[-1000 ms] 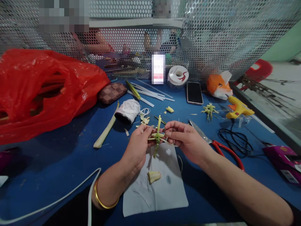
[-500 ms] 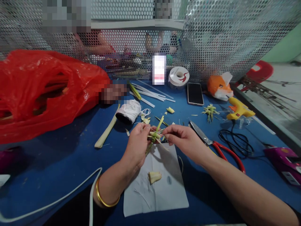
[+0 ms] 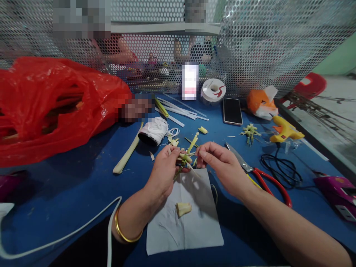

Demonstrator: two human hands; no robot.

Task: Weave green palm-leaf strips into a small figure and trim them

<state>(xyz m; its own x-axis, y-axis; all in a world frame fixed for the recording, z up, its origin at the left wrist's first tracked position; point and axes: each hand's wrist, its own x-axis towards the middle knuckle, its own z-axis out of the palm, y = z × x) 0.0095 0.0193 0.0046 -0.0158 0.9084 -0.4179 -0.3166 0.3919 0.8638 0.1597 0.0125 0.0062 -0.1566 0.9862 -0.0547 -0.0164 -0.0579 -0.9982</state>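
Observation:
My left hand (image 3: 164, 168) pinches a small green plant figure (image 3: 184, 158) made of stalk pieces, held above the top edge of a white paper sheet (image 3: 194, 226). Just right of the figure, my right hand (image 3: 219, 159) has thumb and forefinger pressed together on a thin thread that runs to the figure. A yellow-green stalk piece stands up from the figure's top. On the paper lies a short pale stalk piece (image 3: 184, 209). Beyond my left hand is a spool of white thread (image 3: 155, 129), lying on its side.
Red-handled scissors (image 3: 271, 181), a yellow glue gun (image 3: 285, 129) and its cord lie right. Another plant figure (image 3: 250, 132), a phone (image 3: 232, 111) and a ribbon roll (image 3: 213, 90) sit farther back. A red bag (image 3: 55, 111) fills the left; a mesh screen stands behind.
My right hand has moved slightly right, away from the figure, with the thread between them. My left hand still holds the figure. The whole view has shifted slightly.

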